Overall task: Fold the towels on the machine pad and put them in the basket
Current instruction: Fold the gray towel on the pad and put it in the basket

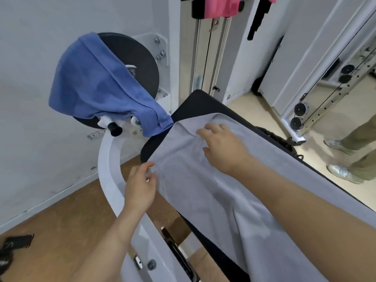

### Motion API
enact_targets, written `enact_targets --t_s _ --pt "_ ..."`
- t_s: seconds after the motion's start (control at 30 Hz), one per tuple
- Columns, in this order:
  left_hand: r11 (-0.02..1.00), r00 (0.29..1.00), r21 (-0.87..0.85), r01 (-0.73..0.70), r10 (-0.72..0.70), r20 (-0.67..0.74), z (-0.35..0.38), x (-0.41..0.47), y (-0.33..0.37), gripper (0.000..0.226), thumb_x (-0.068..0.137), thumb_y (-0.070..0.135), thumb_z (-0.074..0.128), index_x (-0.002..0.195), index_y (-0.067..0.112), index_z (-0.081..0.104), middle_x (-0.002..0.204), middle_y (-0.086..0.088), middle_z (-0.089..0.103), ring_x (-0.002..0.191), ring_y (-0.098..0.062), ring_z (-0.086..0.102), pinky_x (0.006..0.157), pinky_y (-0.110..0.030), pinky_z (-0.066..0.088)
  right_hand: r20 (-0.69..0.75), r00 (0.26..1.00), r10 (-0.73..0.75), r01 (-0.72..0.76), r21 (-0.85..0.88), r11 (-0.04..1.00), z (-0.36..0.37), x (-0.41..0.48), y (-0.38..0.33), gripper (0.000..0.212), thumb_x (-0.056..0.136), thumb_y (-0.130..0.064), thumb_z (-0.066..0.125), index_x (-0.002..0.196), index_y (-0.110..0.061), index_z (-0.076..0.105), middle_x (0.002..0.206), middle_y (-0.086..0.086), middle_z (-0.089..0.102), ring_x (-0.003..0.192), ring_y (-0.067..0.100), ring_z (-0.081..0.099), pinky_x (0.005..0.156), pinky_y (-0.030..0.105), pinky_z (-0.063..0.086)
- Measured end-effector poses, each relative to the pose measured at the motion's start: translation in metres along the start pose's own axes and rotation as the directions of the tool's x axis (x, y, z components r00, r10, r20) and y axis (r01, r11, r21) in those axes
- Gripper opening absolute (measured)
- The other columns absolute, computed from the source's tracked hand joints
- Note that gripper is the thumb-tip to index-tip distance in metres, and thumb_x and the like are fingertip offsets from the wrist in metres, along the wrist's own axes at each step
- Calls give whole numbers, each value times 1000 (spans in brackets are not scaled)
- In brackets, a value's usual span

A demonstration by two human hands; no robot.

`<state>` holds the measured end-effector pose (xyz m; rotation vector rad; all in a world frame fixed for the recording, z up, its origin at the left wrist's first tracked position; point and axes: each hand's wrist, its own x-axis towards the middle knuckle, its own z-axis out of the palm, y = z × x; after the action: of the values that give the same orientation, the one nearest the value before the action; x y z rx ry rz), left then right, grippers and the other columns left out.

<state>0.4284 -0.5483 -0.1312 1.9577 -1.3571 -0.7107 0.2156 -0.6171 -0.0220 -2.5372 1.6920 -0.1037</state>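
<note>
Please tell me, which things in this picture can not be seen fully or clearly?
Head view only.
Grey towel: near end cut off by the bottom edge, part under the right arm.
Pad: mostly under the grey towel.
Disc: half hidden by the blue towel.
Dark woven thing behind the pad: mostly hidden, maybe the basket.
Second person: only legs, cut by the right edge.
</note>
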Motion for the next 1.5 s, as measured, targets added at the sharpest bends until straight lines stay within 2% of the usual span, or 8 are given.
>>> enact_targets --t_s 0.17,0.33,0.47,0.57,0.8,0.97,1.3,1.5 --pt "996 999 93 -4 8 -43 2 40 -13 27 93 22 58 120 18 60 114 -6 55 100 -21 53 85 -27 39 -45 998 47 -49 -63 997 29 44 2 50 92 -16 50 140 -23 39 152 5 30 138 28 26 96 44 45" --pt "998 998 16 -68 68 -5 -1 54 -12 7 91 22 62 89 26 57 92 6 55 85 -14 57 71 -23 39 -288 957 46 -54 -21 998 29 69 16 6 86 -11 58 86 -13 64 94 2 65 92 27 53 61 36 49" --pt "967 1000 -254 24 -21 15 -9 73 -13 13 89 20 66 87 28 56 81 4 63 77 -11 60 65 -20 42 -229 916 328 -250 315 916 -6 103 30 14 90 -22 53 80 -20 64 77 0 61 77 23 51 64 31 39" --pt "922 992 -381 69 -103 -69 -7 81 -15 21 83 22 75 81 27 55 78 -3 62 72 -17 58 67 -26 45 -151 908 391 -330 316 889 -22 133 40 23 88 -24 57 66 -22 56 69 -3 56 78 25 55 59 28 35" --pt "783 971 -598 171 -236 -32 0 94 -17 15 80 9 76 88 16 66 88 -7 69 80 -19 64 76 -29 52 -215 923 318 -308 78 948 -15 167 46 17 91 -19 58 89 -7 69 89 12 67 84 33 60 65 34 44" --pt "817 956 -554 161 -268 -116 3 99 -23 12 82 11 75 87 19 67 85 -4 69 78 -16 64 76 -30 51 -340 903 263 -286 -19 958 4 165 46 16 95 -12 48 92 -8 63 97 12 57 92 34 54 63 33 34" --pt "863 936 -480 157 -284 -205 5 105 -23 8 85 16 72 83 23 68 83 1 69 81 -20 65 83 -43 55 -384 879 282 -279 65 958 6 172 44 26 98 -24 44 98 -9 66 101 10 58 96 32 53 69 38 43" --pt "985 926 -81 -151 112 -360 8 85 -9 7 86 24 70 92 20 68 92 3 58 85 -20 58 78 -37 52 -463 875 143 -154 13 988 5 152 26 23 86 -7 52 107 -8 60 107 12 52 97 32 48 58 35 42"
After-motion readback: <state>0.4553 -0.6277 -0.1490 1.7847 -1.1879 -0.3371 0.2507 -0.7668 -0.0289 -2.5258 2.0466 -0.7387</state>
